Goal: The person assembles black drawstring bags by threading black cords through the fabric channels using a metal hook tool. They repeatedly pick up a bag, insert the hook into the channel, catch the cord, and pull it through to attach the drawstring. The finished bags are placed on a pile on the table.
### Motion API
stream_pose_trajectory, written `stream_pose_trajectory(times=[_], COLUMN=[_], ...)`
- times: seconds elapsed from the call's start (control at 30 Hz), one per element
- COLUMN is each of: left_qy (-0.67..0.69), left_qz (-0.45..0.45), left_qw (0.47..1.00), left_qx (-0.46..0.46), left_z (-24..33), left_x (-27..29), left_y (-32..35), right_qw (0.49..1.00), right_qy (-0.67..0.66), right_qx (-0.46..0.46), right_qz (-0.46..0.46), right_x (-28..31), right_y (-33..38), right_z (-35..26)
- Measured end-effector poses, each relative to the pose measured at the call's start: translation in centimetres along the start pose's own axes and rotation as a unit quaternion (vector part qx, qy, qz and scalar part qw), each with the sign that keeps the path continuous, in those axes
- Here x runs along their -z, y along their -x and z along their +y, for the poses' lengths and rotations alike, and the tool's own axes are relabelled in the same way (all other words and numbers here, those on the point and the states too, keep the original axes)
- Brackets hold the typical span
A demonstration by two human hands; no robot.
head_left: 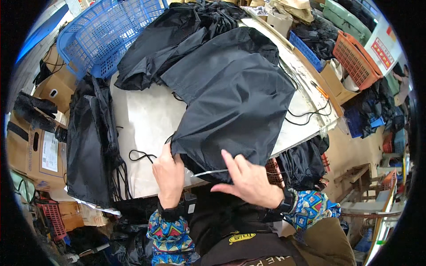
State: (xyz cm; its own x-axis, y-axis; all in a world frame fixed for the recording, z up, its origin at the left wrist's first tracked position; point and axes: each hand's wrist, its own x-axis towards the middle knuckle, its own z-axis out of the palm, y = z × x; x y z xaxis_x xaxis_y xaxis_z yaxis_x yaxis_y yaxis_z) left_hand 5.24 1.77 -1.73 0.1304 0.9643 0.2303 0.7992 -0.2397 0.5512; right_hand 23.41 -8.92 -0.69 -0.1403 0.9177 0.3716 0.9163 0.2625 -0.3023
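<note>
Though pinched, bag (pixel 230 97) beyond fingers (pixel 166 153)

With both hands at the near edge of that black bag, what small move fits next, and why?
Probably smoothing the black bag flat away from the body. The left hand pinches its near corner by the loose black cord, the right hand lies open on its hem, and the fabric is wrinkled on the white table.
</note>
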Motion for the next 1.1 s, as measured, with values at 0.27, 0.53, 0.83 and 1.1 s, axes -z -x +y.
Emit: stream_pose_trajectory(times=[0.27,0.53,0.83,1.1], left_qy=[-0.055,-0.113,-0.244,-0.014], left_qz=[0.016,-0.032,-0.100,-0.129], left_qw=[0.998,0.989,0.944,0.958], left_qx=[-0.022,-0.093,-0.199,-0.255], left_z=[-3.6,-5.6,-4.9,3.2], left_x=[1.8,3.6,0.2,-1.0], left_y=[-0.4,-0.5,-1.2,2.9], right_qw=[0.994,0.996,0.978,0.979], right_qy=[0.101,-0.020,-0.140,-0.093], right_qx=[-0.017,-0.059,-0.153,-0.183], right_qz=[-0.044,-0.071,-0.016,-0.008], right_x=[-1.2,-2.3,-0.7,2.3], right_y=[2.7,0.9,1.4,4.0], right_z=[4.5,5.5,9.9,9.7])
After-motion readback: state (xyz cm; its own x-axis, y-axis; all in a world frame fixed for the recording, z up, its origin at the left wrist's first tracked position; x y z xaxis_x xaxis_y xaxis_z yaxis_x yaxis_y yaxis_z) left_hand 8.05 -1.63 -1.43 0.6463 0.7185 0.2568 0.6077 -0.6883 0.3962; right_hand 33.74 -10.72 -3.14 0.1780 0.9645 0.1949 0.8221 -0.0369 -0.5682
